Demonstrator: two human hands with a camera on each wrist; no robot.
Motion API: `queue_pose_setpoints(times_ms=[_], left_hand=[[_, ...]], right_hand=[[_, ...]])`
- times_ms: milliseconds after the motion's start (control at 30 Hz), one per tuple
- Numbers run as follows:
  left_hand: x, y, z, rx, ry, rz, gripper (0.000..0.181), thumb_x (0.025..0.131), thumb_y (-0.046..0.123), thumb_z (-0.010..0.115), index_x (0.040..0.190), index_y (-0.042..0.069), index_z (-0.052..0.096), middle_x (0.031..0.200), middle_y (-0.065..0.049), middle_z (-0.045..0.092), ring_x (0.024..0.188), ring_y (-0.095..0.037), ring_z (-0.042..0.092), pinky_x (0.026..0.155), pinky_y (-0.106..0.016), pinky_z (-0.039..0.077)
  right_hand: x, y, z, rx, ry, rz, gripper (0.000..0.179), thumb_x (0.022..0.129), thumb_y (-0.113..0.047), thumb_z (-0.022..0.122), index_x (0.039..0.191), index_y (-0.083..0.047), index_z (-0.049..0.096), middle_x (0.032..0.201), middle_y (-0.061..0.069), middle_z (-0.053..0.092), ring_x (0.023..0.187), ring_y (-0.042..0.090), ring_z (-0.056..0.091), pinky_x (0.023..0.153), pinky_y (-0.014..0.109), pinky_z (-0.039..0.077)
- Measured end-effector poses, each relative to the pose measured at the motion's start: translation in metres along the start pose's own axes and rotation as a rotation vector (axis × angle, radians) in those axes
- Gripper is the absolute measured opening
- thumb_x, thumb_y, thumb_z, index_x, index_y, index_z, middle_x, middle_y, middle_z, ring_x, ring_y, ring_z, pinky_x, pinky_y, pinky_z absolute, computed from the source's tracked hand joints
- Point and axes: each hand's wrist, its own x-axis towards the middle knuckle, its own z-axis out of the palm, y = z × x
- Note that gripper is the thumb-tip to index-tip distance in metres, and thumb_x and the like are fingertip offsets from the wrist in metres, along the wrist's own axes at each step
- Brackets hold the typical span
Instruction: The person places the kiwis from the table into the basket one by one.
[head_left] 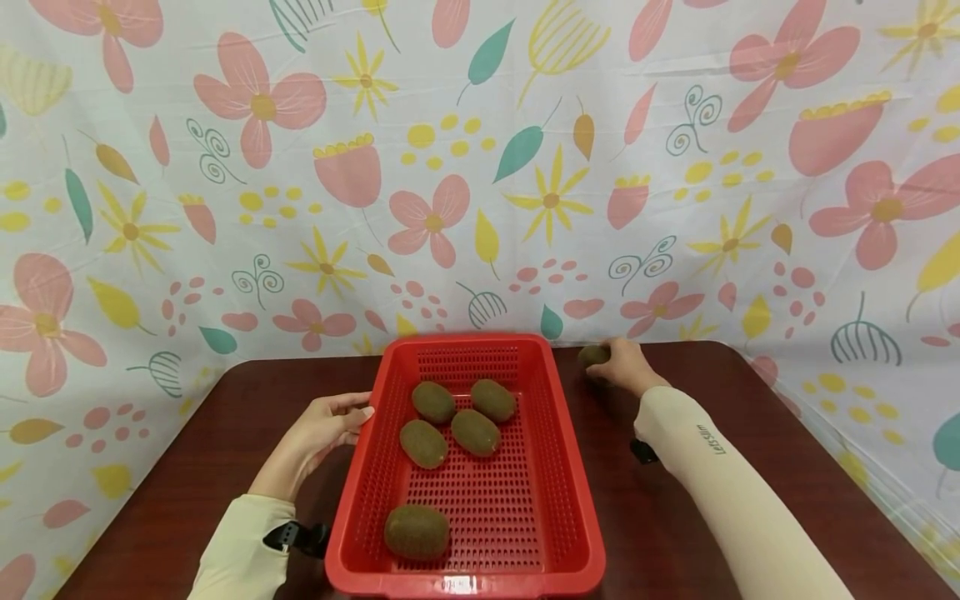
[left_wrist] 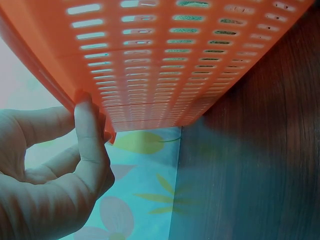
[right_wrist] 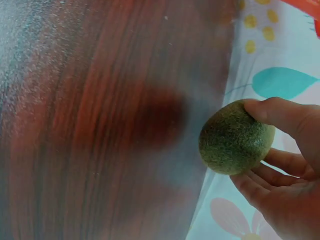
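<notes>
A red plastic basket (head_left: 480, 575) with slotted walls stands on the dark wooden table. Several brown kiwis lie inside, one kiwi (head_left: 417, 532) near its front end and the others, such as this kiwi (head_left: 476, 432), grouped farther back. My left hand (head_left: 330, 429) pinches the basket's left rim between thumb and fingers, also seen in the left wrist view. Right of the basket, at the table's back edge, my right hand (head_left: 626, 367) grips another kiwi (right_wrist: 235, 137). Its thumb presses one side of the fuzzy fruit while the fingers curl under the other.
Behind the table (head_left: 247, 425) hangs a white cloth (head_left: 480, 167) printed with flowers and leaves, close along the back edge. Long pale sleeves cover both forearms, and a black strap (head_left: 296, 537) sits at the left wrist.
</notes>
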Motion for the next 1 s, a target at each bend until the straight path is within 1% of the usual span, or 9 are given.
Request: queue_pose_setpoints(times_ms=[100,267,367,567,733,800,900,1000], left_hand=[[0.0,0.0,0.0,0.006,0.001,-0.001,0.047,0.097,0.009,0.056,0.14,-0.005,0.044,0.094,-0.011,0.063,0.078,-0.018,0.064,0.073,-0.031,0.056],[0.0,-0.002,0.001,0.005,0.005,-0.003,0.046,0.097,0.008,0.056,0.14,-0.004,0.045,0.094,-0.011,0.063,0.078,-0.018,0.064,0.073,-0.031,0.056],[0.0,-0.002,0.001,0.005,0.005,-0.003,0.046,0.097,0.008,0.056,0.14,-0.004,0.045,0.094,-0.011,0.063,0.078,-0.018,0.064,0.073,-0.031,0.056],[0.0,-0.002,0.0,0.011,0.006,-0.001,0.046,0.097,0.009,0.056,0.14,-0.004,0.045,0.094,-0.011,0.064,0.078,-0.018,0.064,0.073,-0.031,0.056],[0.0,-0.001,-0.001,0.014,0.002,0.004,0.047,0.098,0.01,0.055,0.14,-0.005,0.044,0.095,-0.011,0.064,0.079,-0.018,0.065,0.073,-0.032,0.056],[0.0,-0.001,-0.001,0.013,0.001,0.005,0.047,0.097,0.01,0.056,0.14,-0.004,0.044,0.095,-0.011,0.064,0.079,-0.018,0.065,0.073,-0.032,0.056],[0.0,-0.002,0.0,0.012,-0.001,0.008,0.047,0.097,0.01,0.056,0.14,-0.005,0.044,0.095,-0.011,0.064,0.079,-0.018,0.065,0.073,-0.032,0.056],[0.0,-0.001,0.0,0.014,-0.002,0.008,0.047,0.097,0.01,0.056,0.14,-0.005,0.044,0.095,-0.011,0.064,0.078,-0.018,0.065,0.073,-0.031,0.056]], right_hand=[[-0.001,0.001,-0.005,0.003,-0.012,-0.01,0.039,0.084,-0.012,0.072,0.11,0.015,0.061,0.087,0.02,0.062,0.073,0.028,0.055,0.063,0.035,0.047],[-0.003,0.0,-0.015,0.012,-0.03,-0.021,0.034,0.084,-0.014,0.072,0.106,0.012,0.063,0.082,0.014,0.062,0.069,0.024,0.053,0.061,0.033,0.044],[-0.004,-0.003,-0.02,0.019,-0.033,-0.03,0.034,0.084,-0.015,0.073,0.105,0.011,0.064,0.082,0.014,0.063,0.069,0.023,0.052,0.061,0.032,0.044],[-0.006,-0.007,-0.03,0.037,-0.042,-0.048,0.041,0.085,-0.016,0.072,0.112,0.014,0.062,0.093,0.021,0.066,0.072,0.024,0.057,0.062,0.032,0.047],[-0.006,-0.017,-0.04,0.057,-0.048,-0.057,0.048,0.087,-0.018,0.071,0.12,0.015,0.058,0.104,0.026,0.065,0.082,0.028,0.062,0.068,0.034,0.05],[-0.004,-0.022,-0.044,0.051,-0.037,-0.082,0.047,0.087,-0.018,0.072,0.118,0.014,0.059,0.102,0.025,0.066,0.082,0.029,0.062,0.068,0.034,0.051],[-0.001,-0.03,-0.049,0.028,-0.016,-0.113,0.045,0.086,-0.019,0.073,0.115,0.013,0.062,0.095,0.022,0.068,0.078,0.028,0.061,0.065,0.033,0.049],[0.001,-0.038,-0.053,0.004,-0.012,-0.123,0.045,0.086,-0.022,0.074,0.114,0.011,0.064,0.093,0.02,0.068,0.077,0.026,0.059,0.064,0.032,0.046]])
